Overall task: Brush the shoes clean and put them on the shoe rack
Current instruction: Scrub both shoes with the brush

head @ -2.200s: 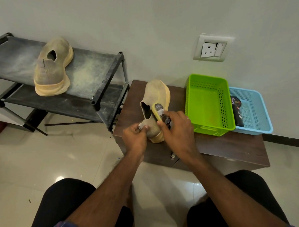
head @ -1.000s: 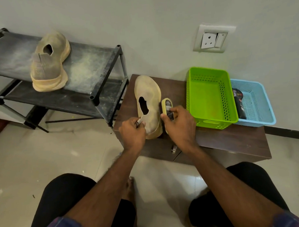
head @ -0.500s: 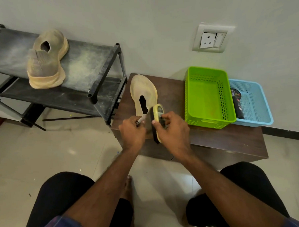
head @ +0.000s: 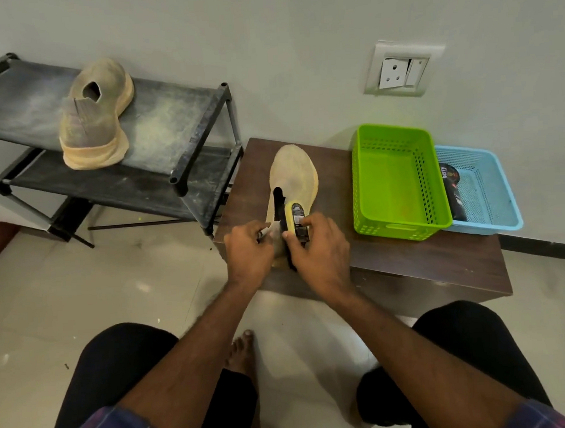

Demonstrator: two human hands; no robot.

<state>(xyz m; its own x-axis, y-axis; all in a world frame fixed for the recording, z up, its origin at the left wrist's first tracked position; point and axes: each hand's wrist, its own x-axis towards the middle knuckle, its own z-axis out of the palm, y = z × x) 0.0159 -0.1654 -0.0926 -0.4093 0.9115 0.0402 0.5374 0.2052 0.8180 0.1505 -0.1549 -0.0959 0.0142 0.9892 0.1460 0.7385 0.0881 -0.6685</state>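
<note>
Brushing is under way: the left hand (head: 249, 252) pinches the heel tab of the tan shoe (head: 292, 177) near the table's (head: 406, 260) front-left corner while the right hand (head: 318, 248) grips the shoe brush (head: 295, 218) against its collar, likely needing further strokes before racking it.

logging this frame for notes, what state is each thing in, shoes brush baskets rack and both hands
Beige knit shoe on the brown table: upright, toe to the wall, heel held.
Second beige shoe: on the black shoe rack, top shelf, dusty.
Yellow-backed brush: on edge against the table shoe's heel.
Left hand: pinches the heel tab.
Right hand: grips the brush.
Green plastic basket: empty.
Blue plastic basket: holds a dark tin.
</note>
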